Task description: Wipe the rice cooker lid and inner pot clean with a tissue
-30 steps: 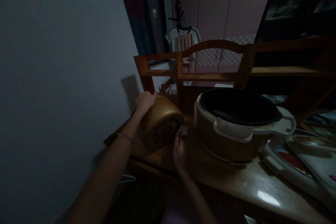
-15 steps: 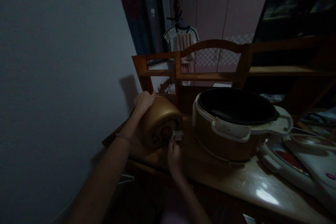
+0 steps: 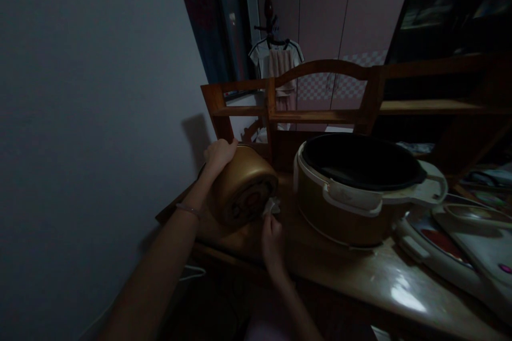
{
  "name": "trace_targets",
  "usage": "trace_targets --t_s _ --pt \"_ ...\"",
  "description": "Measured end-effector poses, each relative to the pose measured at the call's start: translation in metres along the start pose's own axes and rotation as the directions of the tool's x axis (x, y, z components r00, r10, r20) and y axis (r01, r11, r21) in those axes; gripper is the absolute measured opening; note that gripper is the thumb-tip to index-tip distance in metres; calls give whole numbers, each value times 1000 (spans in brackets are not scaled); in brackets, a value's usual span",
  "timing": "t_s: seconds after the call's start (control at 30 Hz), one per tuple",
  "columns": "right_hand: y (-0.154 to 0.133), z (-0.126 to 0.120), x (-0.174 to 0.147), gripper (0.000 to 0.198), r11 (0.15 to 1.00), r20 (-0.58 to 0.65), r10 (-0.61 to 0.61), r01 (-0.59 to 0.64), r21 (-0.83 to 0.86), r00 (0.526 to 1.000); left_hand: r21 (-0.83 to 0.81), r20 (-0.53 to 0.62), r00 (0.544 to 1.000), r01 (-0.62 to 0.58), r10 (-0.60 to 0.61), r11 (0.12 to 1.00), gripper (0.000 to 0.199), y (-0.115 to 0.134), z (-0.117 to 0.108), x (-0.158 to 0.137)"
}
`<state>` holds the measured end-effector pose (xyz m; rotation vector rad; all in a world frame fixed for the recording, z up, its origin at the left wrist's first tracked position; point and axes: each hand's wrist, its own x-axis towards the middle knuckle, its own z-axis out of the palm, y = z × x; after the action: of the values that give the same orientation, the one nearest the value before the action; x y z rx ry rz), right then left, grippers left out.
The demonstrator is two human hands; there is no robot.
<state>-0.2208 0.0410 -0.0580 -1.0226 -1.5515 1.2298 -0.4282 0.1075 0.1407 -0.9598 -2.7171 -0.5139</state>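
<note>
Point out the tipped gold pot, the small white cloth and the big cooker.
gold pot (image 3: pixel 244 184), head view, on its curved side wall.
white cloth (image 3: pixel 272 206), head view, on the crumpled bit above the right hand's fingers.
big cooker (image 3: pixel 336 218), head view, on its gold front wall.

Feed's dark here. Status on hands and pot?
Left hand gripping tipped gold metal pot. Right hand pressing small white cloth at its base. Big gold cooker alongside, apart.

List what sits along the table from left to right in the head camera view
Left hand on the tipped gold pot → right hand holding a white cloth → big open cooker → white lid lying flat.
</note>
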Motion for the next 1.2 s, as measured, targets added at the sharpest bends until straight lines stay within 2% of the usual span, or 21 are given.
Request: trace_targets --t_s 0.07,0.17,0.4,0.73,1.0,1.2 --pt "-10 -5 3 54 996 -7 -6 7 89 1000 0 -3 1000 -2 2 1000 70 -1 1 0" --pt "-21 -5 9 51 983 -1 -82 81 164 997 1 -5 1000 2 -2 1000 70 -1 1 1" --pt "-29 9 21 76 985 66 -164 159 73 984 -4 -4 1000 -4 4 1000 69 -2 1 1" --pt "-44 15 37 74 961 12 -249 245 130 969 -12 -6 1000 10 -10 1000 69 0 -2 -2" --pt "-60 14 25 71 951 21 -300 297 88 954 -21 -9 1000 -8 8 1000 69 -2 -4 -4" --pt "-78 20 -1 72 900 84 -431 435 -34 899 -23 -10 1000 -12 11 1000 67 -1 -5 -6"
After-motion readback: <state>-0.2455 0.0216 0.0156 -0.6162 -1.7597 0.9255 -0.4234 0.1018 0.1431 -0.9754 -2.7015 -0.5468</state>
